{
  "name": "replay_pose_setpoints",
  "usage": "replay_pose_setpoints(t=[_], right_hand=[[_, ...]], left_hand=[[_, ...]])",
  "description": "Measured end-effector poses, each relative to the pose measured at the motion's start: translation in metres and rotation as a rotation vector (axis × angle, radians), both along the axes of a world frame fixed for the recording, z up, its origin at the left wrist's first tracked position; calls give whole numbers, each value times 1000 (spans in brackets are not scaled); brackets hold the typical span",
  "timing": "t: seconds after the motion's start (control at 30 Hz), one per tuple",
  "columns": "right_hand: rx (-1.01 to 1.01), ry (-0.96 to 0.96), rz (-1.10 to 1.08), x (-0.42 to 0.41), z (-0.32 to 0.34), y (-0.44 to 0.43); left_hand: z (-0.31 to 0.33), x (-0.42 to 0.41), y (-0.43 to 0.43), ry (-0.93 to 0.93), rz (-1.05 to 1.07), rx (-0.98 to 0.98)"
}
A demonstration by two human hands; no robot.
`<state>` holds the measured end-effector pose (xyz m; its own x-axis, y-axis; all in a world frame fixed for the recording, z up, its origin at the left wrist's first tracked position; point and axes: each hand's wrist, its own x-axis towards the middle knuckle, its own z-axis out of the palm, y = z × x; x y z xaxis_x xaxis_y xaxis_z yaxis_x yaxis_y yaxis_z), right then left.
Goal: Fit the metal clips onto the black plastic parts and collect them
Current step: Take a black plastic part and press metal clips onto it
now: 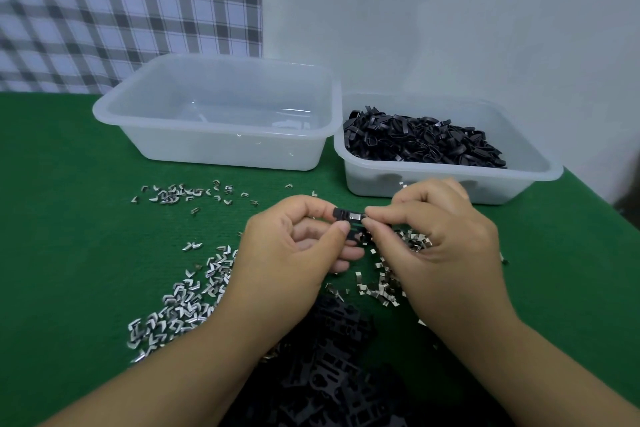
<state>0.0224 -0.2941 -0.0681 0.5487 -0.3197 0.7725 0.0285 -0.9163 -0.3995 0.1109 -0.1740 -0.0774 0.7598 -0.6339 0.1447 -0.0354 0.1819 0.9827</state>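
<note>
While aloft, black plastic part [342,213] between left hand [287,248] and right hand [434,236]

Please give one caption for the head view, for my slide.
Left hand holds a black plastic part while right hand presses a metal clip onto it, above the green table.

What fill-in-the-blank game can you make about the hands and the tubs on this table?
Loose metal clips lie scattered on the ____ table cover.
The tub on the right is heaped with ____ plastic loops.
The left hand and the right hand pinch one black plastic part that has a shiny metal ____ on it.
Missing words: green, black, clip.
</note>
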Motion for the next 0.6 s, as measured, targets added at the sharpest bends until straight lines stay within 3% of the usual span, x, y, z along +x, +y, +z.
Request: replay_pose_setpoints(t=[0.6], right_hand=[[79,33,75,0,0,0]], left_hand=[[-1,-1,0,3,-20,-8]])
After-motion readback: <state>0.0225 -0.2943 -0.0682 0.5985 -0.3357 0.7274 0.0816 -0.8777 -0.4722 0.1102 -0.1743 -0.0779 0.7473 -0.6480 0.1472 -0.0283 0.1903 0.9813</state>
